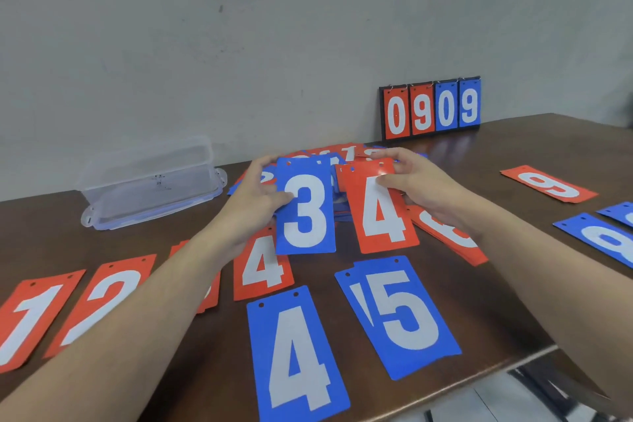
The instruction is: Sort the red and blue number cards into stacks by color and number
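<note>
1. The left hand (255, 195) pinches a blue plastic card with a white 3 (305, 207) by its left edge, lifted off the dark wooden table (496, 154).
2. The right hand (419, 187) grips a red plastic card with a white 4 (380, 212) near its top.
3. Just beyond both hands lies the unsorted pile of red and blue cards (346, 152).
4. Below the left hand lies a red 4 card (262, 265).
</note>
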The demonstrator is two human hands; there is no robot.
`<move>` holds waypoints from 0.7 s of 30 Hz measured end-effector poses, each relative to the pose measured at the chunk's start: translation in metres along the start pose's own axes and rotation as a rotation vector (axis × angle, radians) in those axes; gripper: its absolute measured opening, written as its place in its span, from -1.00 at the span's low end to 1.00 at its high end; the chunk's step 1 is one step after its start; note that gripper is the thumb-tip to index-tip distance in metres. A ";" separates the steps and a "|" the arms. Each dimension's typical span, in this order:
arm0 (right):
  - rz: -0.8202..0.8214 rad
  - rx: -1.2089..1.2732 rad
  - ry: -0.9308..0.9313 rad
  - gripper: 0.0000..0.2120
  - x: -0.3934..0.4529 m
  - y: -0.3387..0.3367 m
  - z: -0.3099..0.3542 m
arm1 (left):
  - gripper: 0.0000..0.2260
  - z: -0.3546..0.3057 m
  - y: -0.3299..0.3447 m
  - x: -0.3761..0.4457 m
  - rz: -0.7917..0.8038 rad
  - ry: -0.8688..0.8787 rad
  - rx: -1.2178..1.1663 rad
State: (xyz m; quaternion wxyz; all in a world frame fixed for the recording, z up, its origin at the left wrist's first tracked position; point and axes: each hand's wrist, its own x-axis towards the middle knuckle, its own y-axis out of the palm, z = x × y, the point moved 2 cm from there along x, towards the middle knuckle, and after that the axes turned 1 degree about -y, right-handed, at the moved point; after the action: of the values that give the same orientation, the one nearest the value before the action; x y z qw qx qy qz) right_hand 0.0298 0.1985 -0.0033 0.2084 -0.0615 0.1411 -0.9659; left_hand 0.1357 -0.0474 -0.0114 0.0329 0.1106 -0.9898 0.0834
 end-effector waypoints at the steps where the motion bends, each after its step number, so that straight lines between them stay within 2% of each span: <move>1: 0.017 -0.001 -0.004 -0.73 -0.002 0.002 0.000 | -0.62 0.001 -0.003 -0.004 -0.007 -0.010 -0.009; 6: 0.073 0.002 -0.007 -0.72 -0.010 0.019 0.000 | -0.75 0.005 -0.025 -0.029 -0.022 -0.062 -0.075; 10: 0.091 -0.038 0.005 -0.73 -0.015 0.034 0.003 | -0.70 0.007 -0.040 -0.053 0.006 -0.087 -0.039; 14: 0.102 -0.086 0.017 -0.76 -0.024 0.044 0.007 | -0.58 0.011 -0.047 -0.071 0.067 -0.099 -0.007; 21: 0.063 -0.161 0.034 -0.83 -0.048 0.039 0.014 | -0.70 0.014 -0.047 -0.092 0.060 -0.135 0.047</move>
State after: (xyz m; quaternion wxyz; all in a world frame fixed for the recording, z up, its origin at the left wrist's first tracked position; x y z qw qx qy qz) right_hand 0.0906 0.1815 -0.0045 0.2304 -0.0570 0.2238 -0.9453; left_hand 0.2351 -0.0758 -0.0256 -0.0389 0.0871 -0.9904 0.1000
